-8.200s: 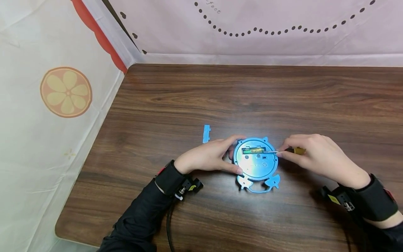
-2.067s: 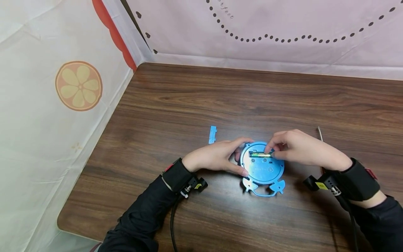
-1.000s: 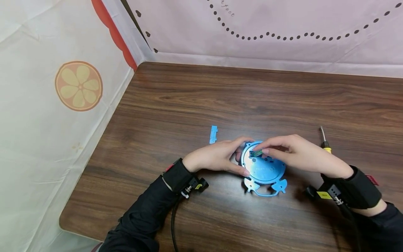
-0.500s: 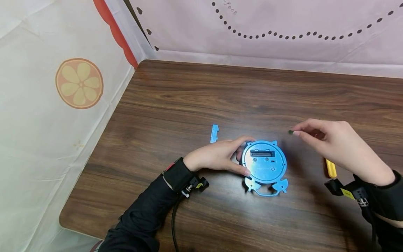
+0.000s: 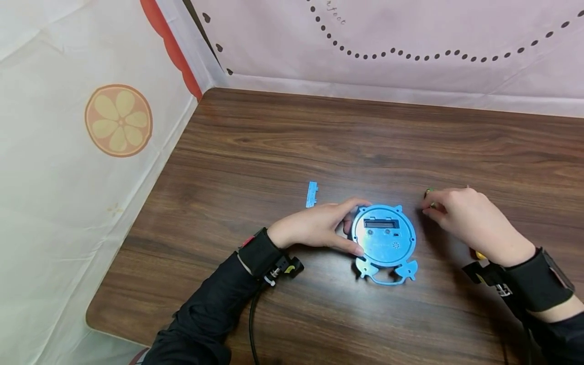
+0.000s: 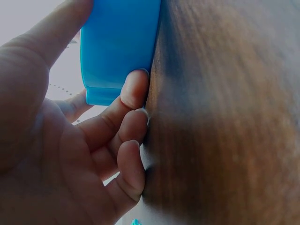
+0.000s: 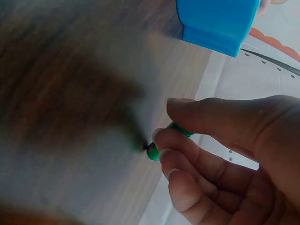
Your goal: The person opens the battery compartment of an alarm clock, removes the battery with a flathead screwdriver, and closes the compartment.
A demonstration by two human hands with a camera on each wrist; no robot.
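Our right hand (image 5: 470, 223) pinches a small green battery (image 7: 157, 149) between thumb and fingertips, low over the tabletop (image 5: 283, 152) just right of the blue clock (image 5: 385, 238). Our left hand (image 5: 315, 228) clasps the clock's left edge, bracing it face-down so its battery slot (image 5: 380, 223) lies exposed. The blue cover (image 5: 312, 194) lies up-left of the clock.

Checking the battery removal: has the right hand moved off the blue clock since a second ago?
Yes. The right hand moved right of the clock, pinching the battery.
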